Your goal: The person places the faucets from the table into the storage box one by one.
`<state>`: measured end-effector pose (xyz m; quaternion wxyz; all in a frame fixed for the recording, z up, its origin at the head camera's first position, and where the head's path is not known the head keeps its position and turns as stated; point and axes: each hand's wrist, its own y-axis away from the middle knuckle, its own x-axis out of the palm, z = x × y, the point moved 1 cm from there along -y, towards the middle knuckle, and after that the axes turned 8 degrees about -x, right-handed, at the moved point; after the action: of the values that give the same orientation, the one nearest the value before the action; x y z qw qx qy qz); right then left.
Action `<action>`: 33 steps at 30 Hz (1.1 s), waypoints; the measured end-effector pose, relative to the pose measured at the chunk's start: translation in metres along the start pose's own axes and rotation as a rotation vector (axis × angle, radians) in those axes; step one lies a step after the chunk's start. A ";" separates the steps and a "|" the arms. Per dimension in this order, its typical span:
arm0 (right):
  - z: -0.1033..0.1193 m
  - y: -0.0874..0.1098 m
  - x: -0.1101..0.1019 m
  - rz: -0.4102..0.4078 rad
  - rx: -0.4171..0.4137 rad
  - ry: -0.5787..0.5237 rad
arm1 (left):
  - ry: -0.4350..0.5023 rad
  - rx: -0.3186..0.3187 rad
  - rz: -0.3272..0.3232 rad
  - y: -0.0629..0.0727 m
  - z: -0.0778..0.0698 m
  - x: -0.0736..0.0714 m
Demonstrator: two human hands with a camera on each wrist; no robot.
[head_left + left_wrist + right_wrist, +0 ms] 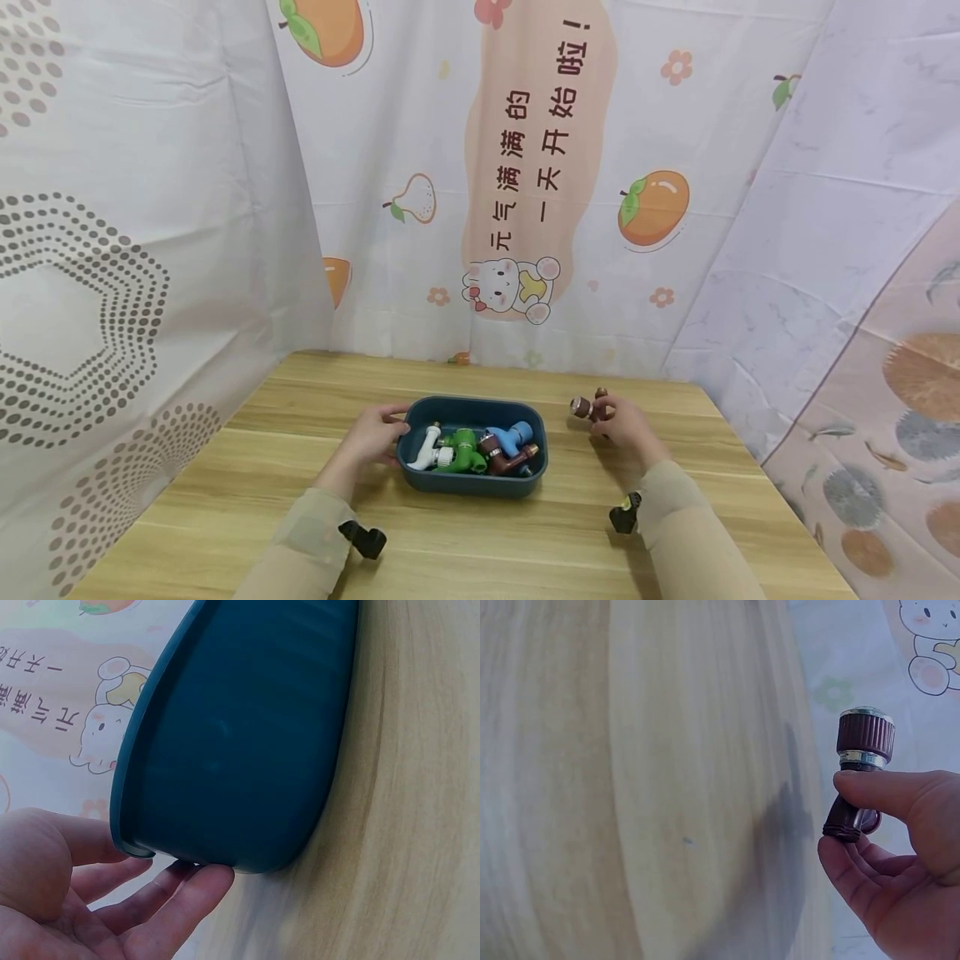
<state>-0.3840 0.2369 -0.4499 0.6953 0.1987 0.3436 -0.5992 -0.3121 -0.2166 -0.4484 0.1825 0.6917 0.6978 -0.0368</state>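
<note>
A dark blue-green oblong plastic bin (pixel 472 485) stands on the table. My left hand (pixel 372 435) grips its left end, with fingers at the rim and against the outer wall (pixel 240 750) in the left wrist view. Inside lie a white tap (pixel 427 451), a green tap (pixel 465 450), a dark brown tap (pixel 492 454) and a blue tap (pixel 513 437), partly overlapping. To the right of the bin, my right hand (pixel 627 427) pinches another dark brown tap (pixel 582 407). Its ribbed knob (pixel 865 733) with silvery bands points up in the right wrist view.
The wood-grain table (pixel 517 550) ends at a printed curtain (pixel 420 283) behind the bin. More cloth hangs at the left (pixel 142 275) and right (pixel 795 275). Each wrist carries a small black camera, on the left (pixel 365 540) and right (pixel 624 514).
</note>
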 end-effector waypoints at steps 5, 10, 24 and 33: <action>0.004 -0.003 -0.004 -0.007 -0.017 -0.007 | 0.004 -0.005 -0.004 0.000 0.001 0.001; 0.011 -0.003 -0.007 -0.016 -0.044 -0.013 | -0.006 -0.004 -0.010 0.000 0.000 0.001; 0.025 -0.004 -0.014 -0.056 -0.121 -0.154 | -0.011 0.003 -0.002 0.002 -0.001 0.000; 0.033 -0.004 -0.018 -0.076 -0.180 -0.163 | -0.001 -0.008 -0.012 0.000 -0.001 0.000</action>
<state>-0.3810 0.2261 -0.4135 0.7126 0.0728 0.3459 -0.6060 -0.3121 -0.2159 -0.4474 0.1854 0.6867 0.7020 -0.0356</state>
